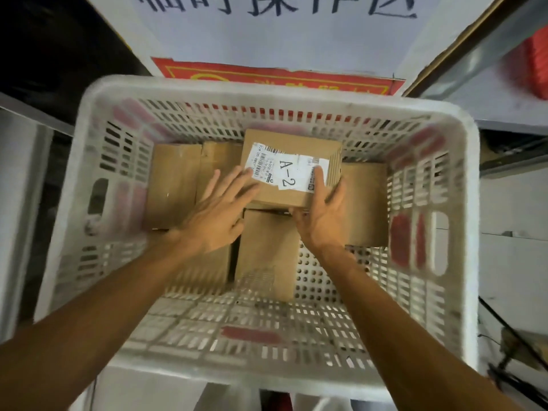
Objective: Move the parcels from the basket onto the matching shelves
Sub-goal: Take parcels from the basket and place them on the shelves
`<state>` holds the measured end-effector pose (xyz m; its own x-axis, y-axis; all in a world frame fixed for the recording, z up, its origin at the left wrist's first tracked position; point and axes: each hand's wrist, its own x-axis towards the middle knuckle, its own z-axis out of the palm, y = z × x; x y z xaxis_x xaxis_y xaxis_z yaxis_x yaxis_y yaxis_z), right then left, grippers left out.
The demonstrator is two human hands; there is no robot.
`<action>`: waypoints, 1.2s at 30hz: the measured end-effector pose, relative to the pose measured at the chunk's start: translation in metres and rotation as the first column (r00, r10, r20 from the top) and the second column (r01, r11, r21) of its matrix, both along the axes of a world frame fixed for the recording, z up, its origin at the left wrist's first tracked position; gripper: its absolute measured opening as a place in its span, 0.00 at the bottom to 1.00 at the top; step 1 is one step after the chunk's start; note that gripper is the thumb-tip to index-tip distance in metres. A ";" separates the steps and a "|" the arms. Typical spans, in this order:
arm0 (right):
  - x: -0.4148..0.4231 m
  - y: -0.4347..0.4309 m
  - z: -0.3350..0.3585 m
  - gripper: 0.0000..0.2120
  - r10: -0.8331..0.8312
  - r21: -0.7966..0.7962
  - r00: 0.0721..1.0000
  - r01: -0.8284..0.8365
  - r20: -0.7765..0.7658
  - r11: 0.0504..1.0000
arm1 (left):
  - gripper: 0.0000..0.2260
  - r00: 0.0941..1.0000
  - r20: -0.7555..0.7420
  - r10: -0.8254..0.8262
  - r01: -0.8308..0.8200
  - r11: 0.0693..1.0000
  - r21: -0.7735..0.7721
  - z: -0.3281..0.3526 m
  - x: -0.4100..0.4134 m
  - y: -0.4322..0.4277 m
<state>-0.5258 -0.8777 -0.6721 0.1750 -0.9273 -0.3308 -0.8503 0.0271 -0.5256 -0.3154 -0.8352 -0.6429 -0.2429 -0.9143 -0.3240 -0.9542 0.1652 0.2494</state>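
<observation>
Head view looks straight down on the parcel marked A-2 (292, 137). It is a small brown carton inside the basket, above the other parcels and a little towards the far wall. Its white label (286, 173) faces up, and the code can be read clearly.

The right hand (321, 218) grips the near right corner of this carton, with the thumb (319, 179) pressed on the label and the other fingers going under the side. The left hand (218, 212) is blurred. Its fingers are straight and spread and reach the left edge of the carton, but they do not curl around it.

Around and below the carton lie more brown parcels:
- one at the left (173, 185);
- one at the near side (268, 253);
- one at the right (366, 203).

Their labels do not show. The white slotted basket (267, 87) holds all of them. Behind it hang a white sign (267, 40) and a red sign (267, 78).

The step in hand seems to be picking up one parcel and reading its code. The next move probably needs a firm hold with both hands and a clean lift over the basket rim. After that the person must find the shelf marked A-2, which is not visible here.
</observation>
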 end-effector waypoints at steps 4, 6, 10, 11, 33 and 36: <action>0.004 -0.006 -0.005 0.44 0.022 0.058 0.999 -0.020 -0.033 0.998 | 0.42 0.998 -0.025 0.057 -0.055 0.995 0.083 -0.010 -0.012 -0.001; 0.002 -0.007 -0.003 0.45 0.025 0.109 1.000 -0.023 -0.018 0.994 | 0.41 0.996 -0.050 0.076 -0.070 0.991 0.117 -0.009 -0.013 -0.001; -0.006 -0.013 0.017 0.47 0.033 0.257 0.998 -0.045 0.052 0.965 | 0.38 0.991 -0.056 0.120 -0.107 0.975 0.194 0.004 -0.011 -0.006; -0.008 -0.012 0.026 0.45 0.042 0.249 0.999 -0.047 0.026 0.967 | 0.35 0.987 -0.085 0.139 -0.119 0.972 0.205 0.011 -0.013 -0.008; 0.116 0.024 0.335 0.29 0.270 0.027 0.904 -0.296 0.333 0.955 | 0.18 0.692 -0.541 0.478 -0.540 0.840 0.052 0.324 0.143 0.050; 0.154 0.029 0.378 0.28 0.396 -0.093 0.812 -0.396 0.429 0.913 | 0.19 0.655 -0.492 0.574 -0.663 0.749 -0.009 0.375 0.170 0.099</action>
<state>-0.3721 -0.8485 -0.2937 0.6514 -0.7464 -0.1363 -0.4761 -0.2623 -0.8394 -0.1459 -0.7359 -0.2682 0.3293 -0.9316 -0.1540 -0.6437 -0.3408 0.6852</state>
